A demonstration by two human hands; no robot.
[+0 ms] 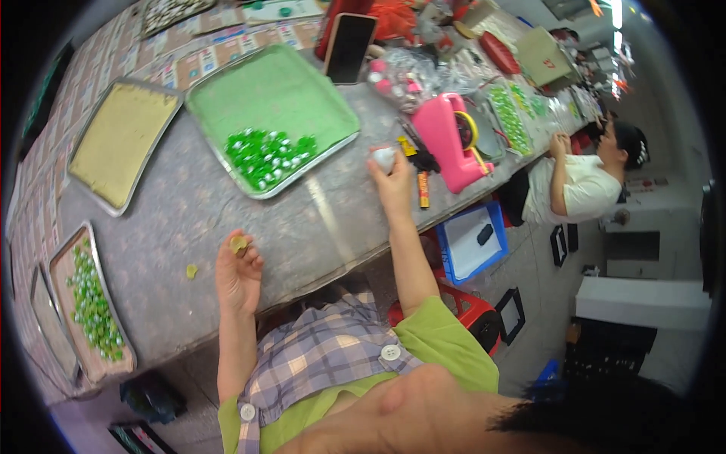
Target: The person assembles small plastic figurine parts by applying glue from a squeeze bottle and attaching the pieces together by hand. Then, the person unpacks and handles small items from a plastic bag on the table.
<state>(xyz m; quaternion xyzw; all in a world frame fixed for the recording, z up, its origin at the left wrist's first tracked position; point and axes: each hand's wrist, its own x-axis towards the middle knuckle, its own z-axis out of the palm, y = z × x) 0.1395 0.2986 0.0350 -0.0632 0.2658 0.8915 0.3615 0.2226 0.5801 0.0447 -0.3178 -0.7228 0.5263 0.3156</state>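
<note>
Left hand (237, 274) pinching a yellow-green piece (239, 244), scrap (191, 270) lying just left of it, right hand (393, 184) gripping a white ball (384, 157), green tray (272, 113) sitting left of it

Dark phone screen (349, 47) propped upright behind green tray (227, 159), clear plastic bags (412, 76) beside it

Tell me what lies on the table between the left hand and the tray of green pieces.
Only bare grey table lies between the left hand and the green tray, as the head view shows.
</note>
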